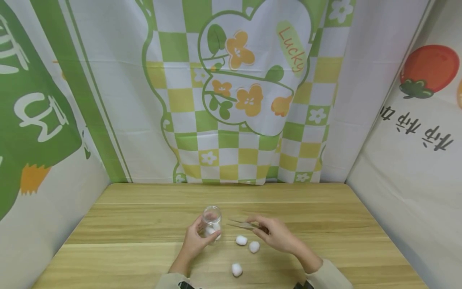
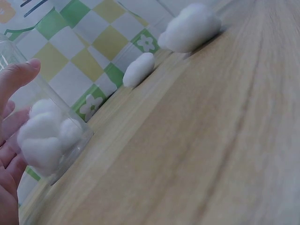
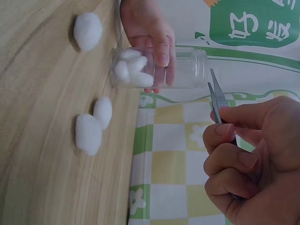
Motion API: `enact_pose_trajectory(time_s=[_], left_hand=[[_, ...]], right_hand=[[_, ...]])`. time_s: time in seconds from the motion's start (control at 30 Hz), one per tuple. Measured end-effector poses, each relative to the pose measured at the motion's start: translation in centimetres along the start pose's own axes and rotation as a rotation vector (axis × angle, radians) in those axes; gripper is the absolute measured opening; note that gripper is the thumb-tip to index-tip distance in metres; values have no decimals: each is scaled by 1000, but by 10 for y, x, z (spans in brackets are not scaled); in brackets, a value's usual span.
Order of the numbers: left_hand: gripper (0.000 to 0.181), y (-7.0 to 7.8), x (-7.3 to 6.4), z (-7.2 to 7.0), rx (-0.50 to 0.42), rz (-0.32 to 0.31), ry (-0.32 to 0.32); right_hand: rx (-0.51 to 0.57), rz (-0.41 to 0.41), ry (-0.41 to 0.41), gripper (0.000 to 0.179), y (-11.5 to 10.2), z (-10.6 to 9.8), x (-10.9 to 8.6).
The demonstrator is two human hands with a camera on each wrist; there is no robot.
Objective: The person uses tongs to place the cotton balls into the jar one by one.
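My left hand (image 1: 193, 243) grips a clear glass jar (image 1: 211, 215) that stands upright on the table, its mouth uncovered. Several cotton balls (image 3: 133, 68) lie in the bottom of the jar. My right hand (image 1: 277, 234) pinches a pair of metal tweezers (image 1: 242, 224), which point left towards the jar. In the right wrist view the tweezer tips are slightly apart with nothing between them, close to the jar's rim. Loose on the table between my hands are a cotton ball (image 1: 241, 240), a second cotton ball (image 1: 254, 247) just beside it, and a third cotton ball (image 1: 236, 269) nearer me.
The wooden table (image 1: 144, 216) extends around both hands. Behind it hangs a green, yellow and white checked curtain (image 1: 231, 152). Printed cloths also hang at the left (image 1: 39, 100) and right sides.
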State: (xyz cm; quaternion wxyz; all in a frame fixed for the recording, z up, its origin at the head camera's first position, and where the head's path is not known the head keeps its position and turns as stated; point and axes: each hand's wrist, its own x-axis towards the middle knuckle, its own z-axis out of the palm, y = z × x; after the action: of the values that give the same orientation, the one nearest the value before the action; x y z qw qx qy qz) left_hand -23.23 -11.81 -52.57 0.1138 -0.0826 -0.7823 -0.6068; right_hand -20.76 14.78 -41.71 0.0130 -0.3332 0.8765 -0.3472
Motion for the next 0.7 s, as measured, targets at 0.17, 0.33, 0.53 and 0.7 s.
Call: enact_pose_trajectory(time_s=[0.17,0.33,0.53,0.7], left_hand=[[59,0,0,0,12,3,1],[58,1,-1,-1,27,21,0],[62,1,-1,0,13,3,-3],[62,1,0,0,4,0,-4]], right_hand=[[32,-1,-31,29,3,2,-4],[53,-1,-68,30,6,5,-7],[45,-15,-83,31,9,9,-10],[33,-20,-88,29,12,12,-14]])
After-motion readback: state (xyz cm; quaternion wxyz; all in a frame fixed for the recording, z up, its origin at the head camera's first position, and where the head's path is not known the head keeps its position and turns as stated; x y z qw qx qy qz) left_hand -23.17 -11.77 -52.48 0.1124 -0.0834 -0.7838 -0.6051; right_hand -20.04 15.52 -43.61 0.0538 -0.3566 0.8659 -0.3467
